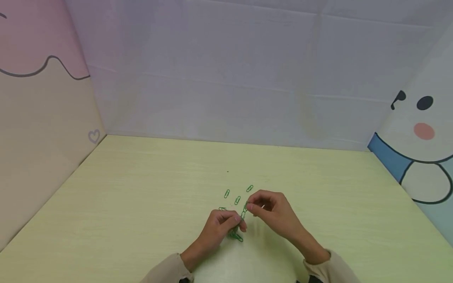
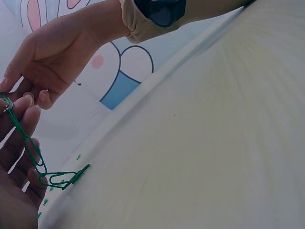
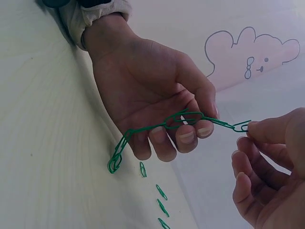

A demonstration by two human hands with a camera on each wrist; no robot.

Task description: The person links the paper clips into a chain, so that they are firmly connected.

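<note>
Pinching a chain of green paper clips (image 1: 243,214) from both ends, near the middle of the pale green table (image 1: 141,204). Left hand (image 1: 221,224) curled round the lower stretch of the chain, thumb and fingers closed on a link, seen plainly in the right wrist view (image 3: 183,118). Right hand (image 1: 270,206) up and to the right, thumb and forefinger nipping the top clip (image 3: 240,127). Chain pulled fairly taut between the two hands, slanting from the left hand up to the right. Loose tail of the chain (image 1: 236,236) hanging below the left hand, its end touching the table (image 3: 114,162), same tail visible from the left wrist (image 2: 62,179). Beyond the hands, on the far side, single green clips lying flat and apart from each other: one at far left (image 1: 227,193), one between (image 1: 237,200), one at far right (image 1: 249,188), and another just beside the left hand's knuckles (image 1: 222,208). Beige sleeve cuffs (image 1: 170,267) at both wrists. Cartoon panels at left and right, plain white wall (image 1: 247,78) at the far edge.
</note>
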